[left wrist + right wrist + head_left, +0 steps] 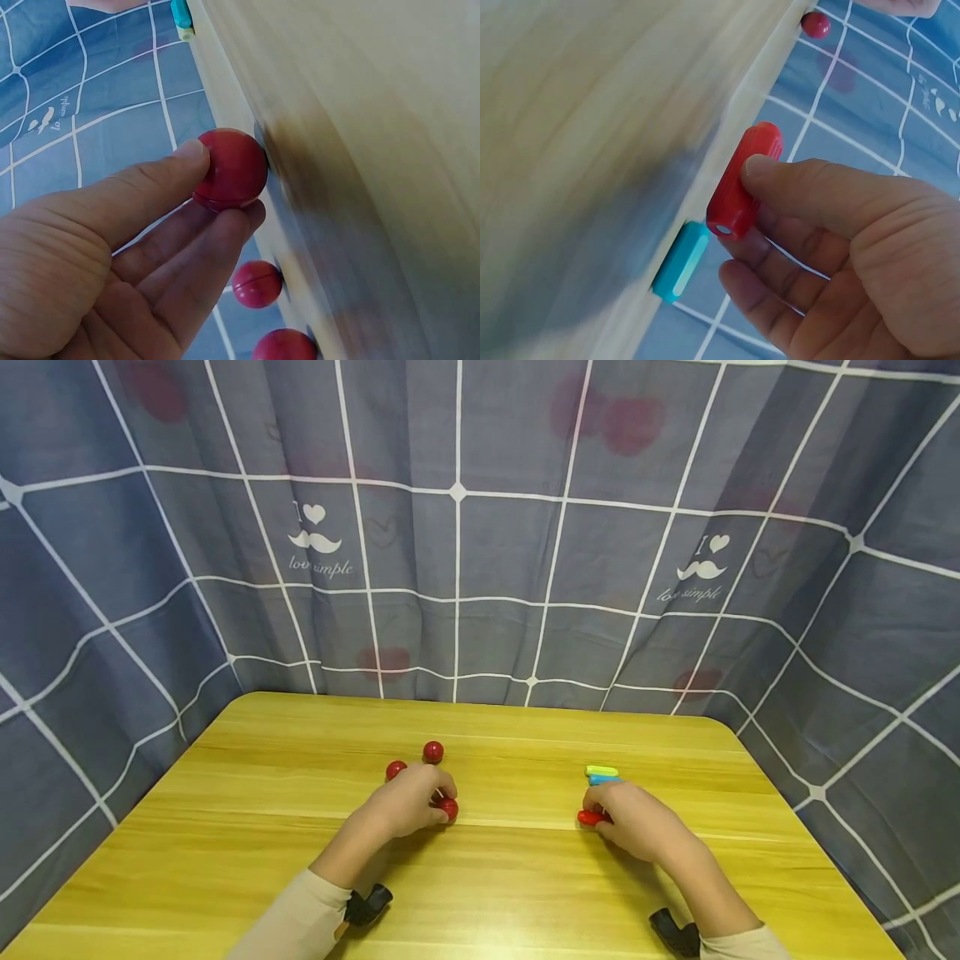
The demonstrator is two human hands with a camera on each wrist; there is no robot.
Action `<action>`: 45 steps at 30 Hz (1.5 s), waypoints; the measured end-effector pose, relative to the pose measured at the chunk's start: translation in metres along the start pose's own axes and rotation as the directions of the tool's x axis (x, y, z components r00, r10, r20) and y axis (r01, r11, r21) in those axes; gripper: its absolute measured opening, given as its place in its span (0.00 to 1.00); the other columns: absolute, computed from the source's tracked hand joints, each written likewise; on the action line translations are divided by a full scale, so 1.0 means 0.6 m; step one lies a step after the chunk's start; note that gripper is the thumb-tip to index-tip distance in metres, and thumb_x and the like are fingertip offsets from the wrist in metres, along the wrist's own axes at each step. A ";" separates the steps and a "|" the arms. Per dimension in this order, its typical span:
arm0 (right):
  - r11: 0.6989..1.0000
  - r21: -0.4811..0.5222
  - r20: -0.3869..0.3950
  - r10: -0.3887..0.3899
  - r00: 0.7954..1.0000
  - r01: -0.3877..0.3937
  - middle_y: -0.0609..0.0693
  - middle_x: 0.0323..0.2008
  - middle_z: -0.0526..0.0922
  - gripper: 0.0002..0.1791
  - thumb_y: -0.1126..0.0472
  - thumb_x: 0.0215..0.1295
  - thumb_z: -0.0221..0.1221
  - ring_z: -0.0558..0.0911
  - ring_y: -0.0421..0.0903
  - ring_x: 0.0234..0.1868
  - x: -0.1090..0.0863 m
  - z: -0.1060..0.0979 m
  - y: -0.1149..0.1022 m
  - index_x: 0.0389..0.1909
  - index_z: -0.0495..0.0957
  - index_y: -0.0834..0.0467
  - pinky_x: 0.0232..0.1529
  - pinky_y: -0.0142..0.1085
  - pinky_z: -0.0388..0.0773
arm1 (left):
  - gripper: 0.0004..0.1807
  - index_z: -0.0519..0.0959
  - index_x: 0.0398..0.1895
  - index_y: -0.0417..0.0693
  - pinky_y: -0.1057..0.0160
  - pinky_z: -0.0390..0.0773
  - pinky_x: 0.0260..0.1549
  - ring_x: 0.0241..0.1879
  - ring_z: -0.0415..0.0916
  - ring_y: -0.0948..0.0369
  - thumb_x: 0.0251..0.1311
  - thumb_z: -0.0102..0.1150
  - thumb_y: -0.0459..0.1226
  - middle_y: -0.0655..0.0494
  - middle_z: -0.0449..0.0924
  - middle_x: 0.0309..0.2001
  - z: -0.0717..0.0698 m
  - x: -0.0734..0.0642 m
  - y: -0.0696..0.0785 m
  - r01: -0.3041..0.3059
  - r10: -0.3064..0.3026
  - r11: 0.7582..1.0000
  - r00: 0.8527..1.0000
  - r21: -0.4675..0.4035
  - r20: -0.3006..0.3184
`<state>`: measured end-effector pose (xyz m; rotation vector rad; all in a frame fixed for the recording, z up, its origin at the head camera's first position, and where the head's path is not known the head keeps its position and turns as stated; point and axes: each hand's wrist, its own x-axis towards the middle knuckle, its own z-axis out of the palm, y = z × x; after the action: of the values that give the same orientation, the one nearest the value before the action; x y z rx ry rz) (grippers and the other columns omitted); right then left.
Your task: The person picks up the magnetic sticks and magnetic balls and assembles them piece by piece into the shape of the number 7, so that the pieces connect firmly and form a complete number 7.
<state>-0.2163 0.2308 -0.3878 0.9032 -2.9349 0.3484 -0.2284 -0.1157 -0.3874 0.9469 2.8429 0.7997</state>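
Between its thumb and fingertips, my left hand point(411, 802) pinches a shiny red ball point(231, 169) with a seam round it, low over the table. Two more red balls, a nearer one point(395, 769) and a farther one point(432, 752), lie just beyond that hand. On the right side, my right hand point(637, 820) pinches a short red plastic stick point(744, 184) with ribbed sides and a small pale disc in one end. A similar blue stick point(681, 262) lies beside it, partly covered by the hand in the head view. Behind the blue one lies a yellow-green stick point(602, 771).
The wood-grain table point(510, 885) has rounded far corners. A grey-blue curtain point(495, 543) with white grid lines hangs behind it and along both sides. Black straps with mounts point(367, 906) sit at both wrists, below the beige sleeves point(296, 918).
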 end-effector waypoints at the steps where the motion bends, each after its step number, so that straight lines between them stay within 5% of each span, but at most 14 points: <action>1: 1.000 -0.004 -0.005 -0.008 1.000 0.008 0.37 0.24 0.72 0.11 0.65 0.56 0.68 0.69 0.37 0.27 0.000 -0.001 -0.003 0.27 0.76 0.49 0.31 0.34 0.69 | 0.08 0.82 0.32 0.44 0.61 0.78 0.35 0.33 0.78 0.59 0.50 0.72 0.28 0.57 0.80 0.30 0.000 0.000 0.001 -0.002 0.002 1.000 1.000 -0.001 0.000; 11: 0.994 -0.015 -0.040 -0.109 0.993 0.108 0.37 0.26 0.75 0.10 0.69 0.55 0.68 0.71 0.35 0.28 0.003 -0.002 -0.039 0.29 0.78 0.51 0.32 0.32 0.73 | 0.08 0.82 0.33 0.44 0.62 0.78 0.36 0.34 0.79 0.59 0.50 0.72 0.30 0.58 0.81 0.31 0.002 0.003 0.007 -0.028 0.029 1.000 1.000 -0.005 0.007; 45: 0.977 0.029 -0.001 -0.209 0.978 0.209 0.41 0.30 0.77 0.08 0.69 0.55 0.65 0.74 0.37 0.32 0.047 0.035 -0.119 0.34 0.80 0.54 0.37 0.32 0.76 | 0.10 0.81 0.28 0.44 0.63 0.77 0.34 0.33 0.78 0.58 0.45 0.75 0.29 0.58 0.80 0.29 0.003 -0.002 0.023 -0.018 0.021 0.999 0.997 -0.034 0.073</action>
<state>-0.1991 0.1534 -0.3911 1.2034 -2.8070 0.3788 -0.2196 -0.1059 -0.3821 0.9803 2.7535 0.7944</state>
